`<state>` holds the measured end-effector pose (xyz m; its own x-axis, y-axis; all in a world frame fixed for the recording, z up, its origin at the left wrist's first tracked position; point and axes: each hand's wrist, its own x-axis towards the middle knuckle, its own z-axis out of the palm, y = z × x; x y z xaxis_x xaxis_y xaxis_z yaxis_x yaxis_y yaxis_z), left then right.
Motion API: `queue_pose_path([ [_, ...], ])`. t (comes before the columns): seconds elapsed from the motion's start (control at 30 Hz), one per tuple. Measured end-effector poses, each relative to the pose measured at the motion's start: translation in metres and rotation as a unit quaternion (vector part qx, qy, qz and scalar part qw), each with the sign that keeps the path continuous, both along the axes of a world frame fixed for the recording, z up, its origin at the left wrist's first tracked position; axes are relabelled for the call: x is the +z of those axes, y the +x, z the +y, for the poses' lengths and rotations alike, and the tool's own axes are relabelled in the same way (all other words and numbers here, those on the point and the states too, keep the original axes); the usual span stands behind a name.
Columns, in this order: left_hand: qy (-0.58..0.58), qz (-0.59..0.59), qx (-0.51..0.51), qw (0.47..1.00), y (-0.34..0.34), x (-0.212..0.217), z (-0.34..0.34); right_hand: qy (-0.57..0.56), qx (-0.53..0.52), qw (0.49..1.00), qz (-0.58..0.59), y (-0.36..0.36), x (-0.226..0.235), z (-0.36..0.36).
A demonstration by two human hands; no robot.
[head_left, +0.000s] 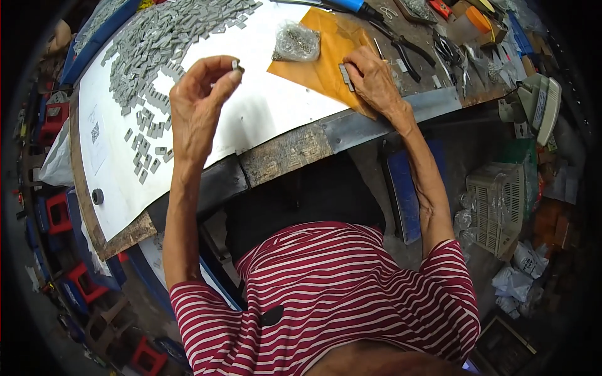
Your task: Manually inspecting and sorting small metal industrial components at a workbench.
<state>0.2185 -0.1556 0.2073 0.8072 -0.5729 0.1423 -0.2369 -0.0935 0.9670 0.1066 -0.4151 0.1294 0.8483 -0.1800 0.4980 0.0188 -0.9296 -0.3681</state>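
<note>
My left hand [195, 103] is raised over the white sheet [263, 106]. Its thumb and fingertips pinch a small grey rectangular piece [236, 65]. Further right, my right hand [378, 84] rests over an orange-yellow envelope [326, 41], its fingers closed on a grey, narrow strip-like piece [345, 77]. Whether that is one piece or a few together I cannot tell. A large heap of similar small grey pieces [163, 44] covers the far left of the sheet, with loose ones [143, 150] scattered nearer me. On the envelope's left part lies a clear plastic bag [296, 41] of tiny metallic parts.
Black-handled pliers [407, 56] and other hand tools [451, 53] lie at the back right, near an orange-lidded container [471, 25]. A blue bin [94, 44] stands at the far left. A dark ring [97, 196] sits near the left edge. The table's worn front edge [288, 156] runs before me.
</note>
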Motion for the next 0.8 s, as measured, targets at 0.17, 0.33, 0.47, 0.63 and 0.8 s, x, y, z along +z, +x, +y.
queue_pose_path([
  [0.17, -0.059, 0.085, 0.009, 0.995, -0.029, 0.000, 0.016, -0.053, 0.049, 0.997, 0.015, 0.002, 0.003, -0.001],
  [0.33, -0.081, 0.143, 0.000, 0.986, -0.042, -0.010, 0.020, -0.098, 0.070, 0.992, 0.039, 0.006, 0.000, -0.009],
  [0.47, -0.084, 0.170, 0.001, 0.982, -0.048, -0.019, 0.021, -0.121, 0.068, 0.989, 0.056, 0.007, 0.001, -0.007],
  [0.63, -0.103, 0.199, -0.008, 0.975, -0.056, -0.026, 0.019, -0.118, 0.065, 0.991, 0.026, 0.006, 0.001, -0.004],
  [0.8, -0.153, 0.260, -0.024, 0.953, -0.061, -0.031, 0.011, -0.083, 0.059, 0.994, -0.048, 0.002, 0.005, -0.004],
])
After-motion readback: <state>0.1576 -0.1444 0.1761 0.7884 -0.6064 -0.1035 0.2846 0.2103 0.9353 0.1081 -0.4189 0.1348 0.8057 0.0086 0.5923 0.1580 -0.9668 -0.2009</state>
